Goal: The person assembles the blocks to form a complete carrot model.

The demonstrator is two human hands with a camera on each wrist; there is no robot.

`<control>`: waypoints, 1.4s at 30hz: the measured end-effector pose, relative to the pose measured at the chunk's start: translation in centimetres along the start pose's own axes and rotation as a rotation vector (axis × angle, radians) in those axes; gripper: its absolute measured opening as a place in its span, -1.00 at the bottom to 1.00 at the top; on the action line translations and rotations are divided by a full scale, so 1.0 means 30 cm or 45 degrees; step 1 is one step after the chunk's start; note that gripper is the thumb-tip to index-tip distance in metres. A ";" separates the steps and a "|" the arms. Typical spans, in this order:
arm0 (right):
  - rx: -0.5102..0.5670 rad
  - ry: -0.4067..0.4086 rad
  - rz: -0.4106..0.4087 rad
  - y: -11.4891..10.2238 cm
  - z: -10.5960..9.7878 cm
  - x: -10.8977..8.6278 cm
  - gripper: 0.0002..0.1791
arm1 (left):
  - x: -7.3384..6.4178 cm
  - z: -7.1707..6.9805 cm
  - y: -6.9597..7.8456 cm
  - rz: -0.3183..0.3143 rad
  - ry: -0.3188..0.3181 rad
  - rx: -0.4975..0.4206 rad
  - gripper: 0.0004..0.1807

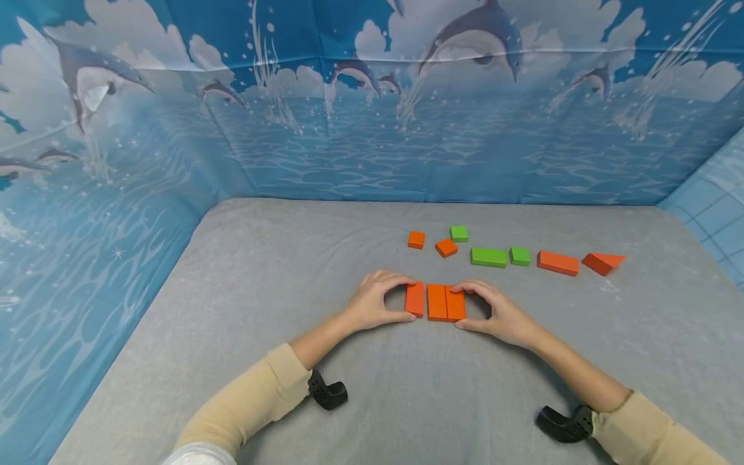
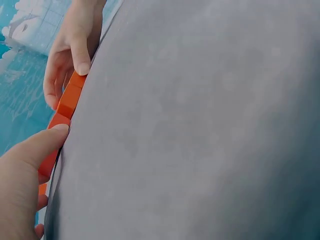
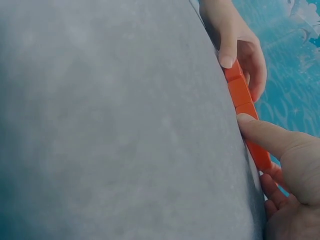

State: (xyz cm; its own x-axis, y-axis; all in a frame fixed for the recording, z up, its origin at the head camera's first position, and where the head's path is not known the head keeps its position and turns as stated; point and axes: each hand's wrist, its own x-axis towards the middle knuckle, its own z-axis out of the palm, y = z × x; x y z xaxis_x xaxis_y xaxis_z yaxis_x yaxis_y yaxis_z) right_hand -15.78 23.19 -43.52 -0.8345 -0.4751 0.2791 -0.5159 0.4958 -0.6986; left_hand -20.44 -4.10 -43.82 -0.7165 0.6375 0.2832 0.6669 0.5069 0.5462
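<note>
Around the middle of the grey surface, my left hand point(image 1: 373, 303) pinches a red-orange rectangular block point(image 1: 414, 299) by its far and near ends, between fingers and thumb. To its right, past a narrow gap, two orange rectangular blocks lie side by side with their long sides together. My right hand point(image 1: 504, 316) pinches the right orange block point(image 1: 456, 306) in the same way, thumb at the near end. The left orange block point(image 1: 436, 303) sits between the two held pieces. In the left wrist view, the thumb presses the near end of the red-orange block point(image 2: 59, 120).
Behind the hands lie two small orange blocks point(image 1: 416, 239), a small green block point(image 1: 459, 234), a long green block point(image 1: 489, 257) and another small green one point(image 1: 520, 256). Farther right are a red-orange block point(image 1: 558, 263) and a triangular block point(image 1: 603, 263). A dolphin-print curtain point(image 1: 360, 148) borders the grey surface point(image 1: 279, 252).
</note>
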 end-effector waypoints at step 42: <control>-0.013 -0.027 0.038 -0.006 -0.007 0.005 -0.42 | -0.009 0.019 0.012 0.038 0.064 -0.041 -0.59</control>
State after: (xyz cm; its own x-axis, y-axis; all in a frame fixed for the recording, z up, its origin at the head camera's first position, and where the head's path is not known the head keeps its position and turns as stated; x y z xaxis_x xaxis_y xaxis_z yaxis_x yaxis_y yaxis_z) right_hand -15.86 23.19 -43.21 -0.8452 -0.4754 0.2441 -0.4929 0.5172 -0.6996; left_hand -19.89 -3.74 -44.13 -0.7061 0.6220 0.3385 0.6820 0.4686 0.5615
